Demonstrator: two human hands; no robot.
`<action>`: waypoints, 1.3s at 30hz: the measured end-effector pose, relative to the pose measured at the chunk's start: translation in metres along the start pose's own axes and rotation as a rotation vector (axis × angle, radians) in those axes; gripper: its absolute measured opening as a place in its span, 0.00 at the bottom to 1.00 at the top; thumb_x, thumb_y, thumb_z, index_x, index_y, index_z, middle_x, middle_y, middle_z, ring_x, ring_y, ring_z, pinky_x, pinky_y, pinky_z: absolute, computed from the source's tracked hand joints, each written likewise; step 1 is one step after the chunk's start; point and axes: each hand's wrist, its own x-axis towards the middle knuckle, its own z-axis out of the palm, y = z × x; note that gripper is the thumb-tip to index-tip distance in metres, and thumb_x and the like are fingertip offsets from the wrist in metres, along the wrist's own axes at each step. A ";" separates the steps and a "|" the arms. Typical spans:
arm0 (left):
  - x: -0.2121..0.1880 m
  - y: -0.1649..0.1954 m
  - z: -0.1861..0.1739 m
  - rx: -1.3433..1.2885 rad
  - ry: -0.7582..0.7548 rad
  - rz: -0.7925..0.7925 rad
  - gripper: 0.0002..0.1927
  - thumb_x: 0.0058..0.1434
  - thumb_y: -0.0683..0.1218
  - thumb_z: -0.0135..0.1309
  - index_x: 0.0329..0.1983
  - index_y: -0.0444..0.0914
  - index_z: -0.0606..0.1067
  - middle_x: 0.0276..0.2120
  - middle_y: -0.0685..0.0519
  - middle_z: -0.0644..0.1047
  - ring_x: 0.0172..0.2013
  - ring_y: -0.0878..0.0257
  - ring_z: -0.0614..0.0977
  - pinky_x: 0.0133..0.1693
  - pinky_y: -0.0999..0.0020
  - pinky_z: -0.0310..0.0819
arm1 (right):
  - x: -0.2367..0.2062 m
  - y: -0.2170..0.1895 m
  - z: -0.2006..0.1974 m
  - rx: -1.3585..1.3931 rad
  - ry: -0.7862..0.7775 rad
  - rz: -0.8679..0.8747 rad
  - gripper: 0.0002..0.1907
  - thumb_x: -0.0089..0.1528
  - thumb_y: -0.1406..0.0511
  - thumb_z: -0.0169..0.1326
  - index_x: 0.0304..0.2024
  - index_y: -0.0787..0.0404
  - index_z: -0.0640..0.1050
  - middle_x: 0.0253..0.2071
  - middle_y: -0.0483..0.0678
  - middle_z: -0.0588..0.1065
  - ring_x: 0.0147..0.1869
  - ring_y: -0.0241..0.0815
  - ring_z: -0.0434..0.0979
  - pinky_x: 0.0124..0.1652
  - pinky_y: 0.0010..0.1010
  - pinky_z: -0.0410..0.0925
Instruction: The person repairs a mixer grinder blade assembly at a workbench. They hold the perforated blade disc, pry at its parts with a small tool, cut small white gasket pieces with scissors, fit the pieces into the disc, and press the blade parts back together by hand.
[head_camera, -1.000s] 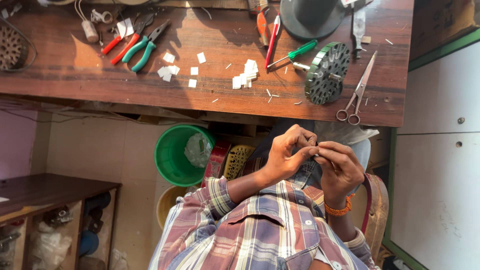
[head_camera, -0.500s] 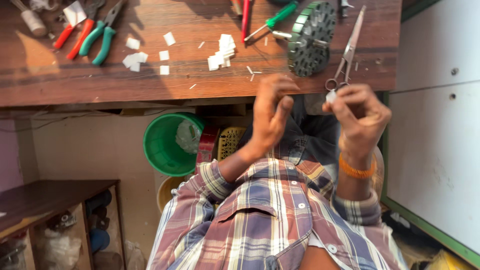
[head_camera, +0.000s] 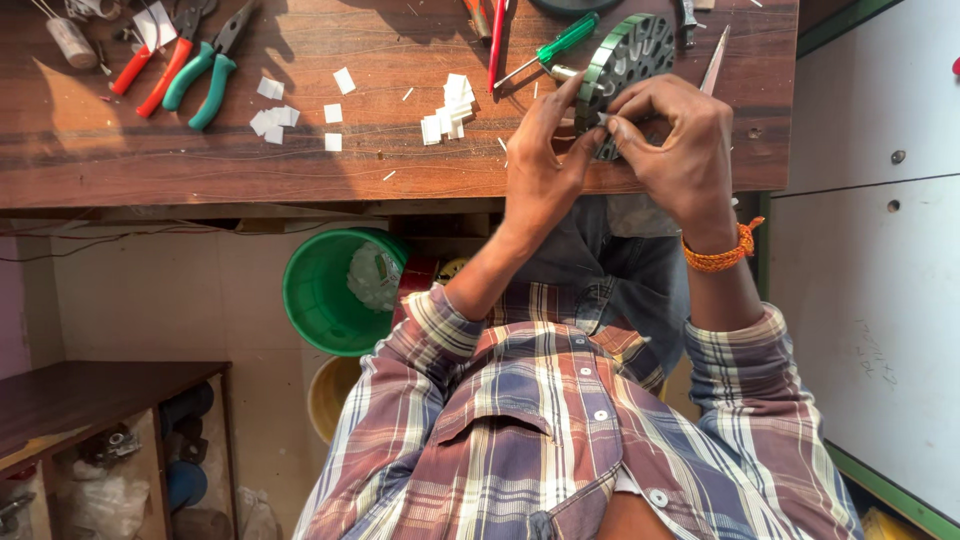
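Hands (head_camera: 610, 140) pinching small white slip (head_camera: 604, 119), green slotted disc (head_camera: 625, 70) on edge, rim upward

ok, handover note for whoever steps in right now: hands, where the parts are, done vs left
Left hand: fingers on the near edge of the round slotted core, steadying it on the wooden bench.
Right hand: pinching a small white paper slip at the core's edge.
Parts: stack of cut white slips left of the core, more loose slips further left; green screwdriver beside the core; pliers at far left.
Done: slips are cut. How many are fitted cannot be seen.
Left: the slips lying on the bench.
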 end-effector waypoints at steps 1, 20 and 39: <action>0.003 0.000 -0.002 0.014 -0.021 0.010 0.33 0.63 0.35 0.63 0.71 0.38 0.67 0.50 0.50 0.78 0.47 0.64 0.86 0.48 0.70 0.86 | 0.000 0.001 0.000 0.009 0.005 -0.004 0.04 0.65 0.78 0.62 0.40 0.70 0.79 0.46 0.53 0.80 0.45 0.39 0.84 0.43 0.27 0.77; 0.010 -0.027 -0.018 -0.305 -0.064 -0.237 0.30 0.63 0.41 0.65 0.69 0.39 0.71 0.52 0.48 0.83 0.52 0.63 0.86 0.48 0.69 0.85 | -0.004 0.044 0.030 -0.152 0.237 -0.246 0.07 0.70 0.74 0.69 0.47 0.66 0.83 0.44 0.52 0.80 0.47 0.47 0.81 0.48 0.33 0.74; -0.004 -0.011 -0.018 -0.148 0.023 -0.219 0.25 0.65 0.42 0.64 0.65 0.37 0.73 0.52 0.49 0.82 0.51 0.62 0.86 0.53 0.67 0.83 | -0.010 0.038 0.044 -0.416 0.216 -0.406 0.09 0.68 0.75 0.68 0.48 0.63 0.82 0.49 0.47 0.77 0.57 0.50 0.73 0.54 0.37 0.69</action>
